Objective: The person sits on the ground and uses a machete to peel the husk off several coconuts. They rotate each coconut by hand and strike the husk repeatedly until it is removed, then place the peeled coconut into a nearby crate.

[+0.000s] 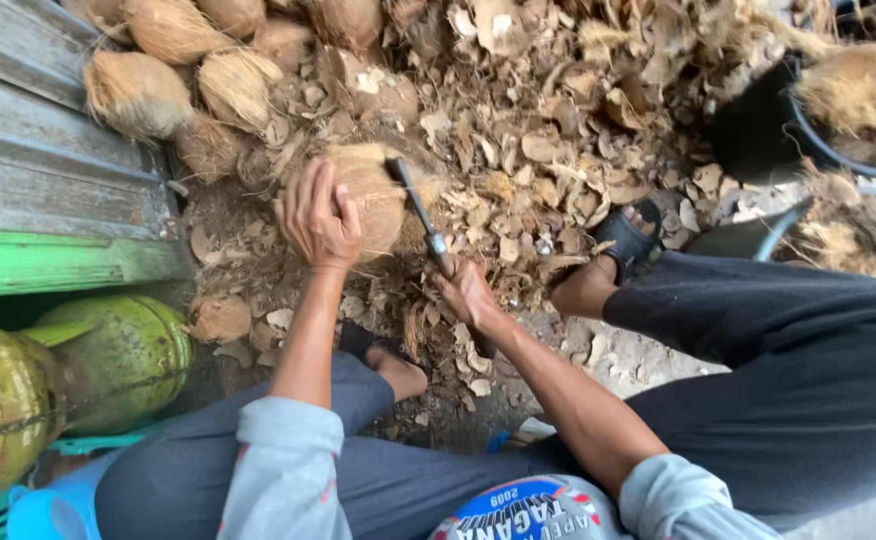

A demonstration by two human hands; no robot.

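Left hand (320, 215): spread flat over the near side of the coconut (370, 195), fingers pressing it down, not wrapped around it.
Right hand (468, 295): fist closed on the handle of the hatchet (420, 212), head resting at the coconut's top edge.
Coconut: on the ground between the feet, bedded in husk chips (548, 150).
Nearby: husked coconuts (173, 70) piled upper left; green coconuts (68, 375) lower left; black bucket (758, 125) upper right.
Handling judgement: the blade lands close to the bracing fingers; strokes are best kept short, angled away, with the fingertips behind the cut line.
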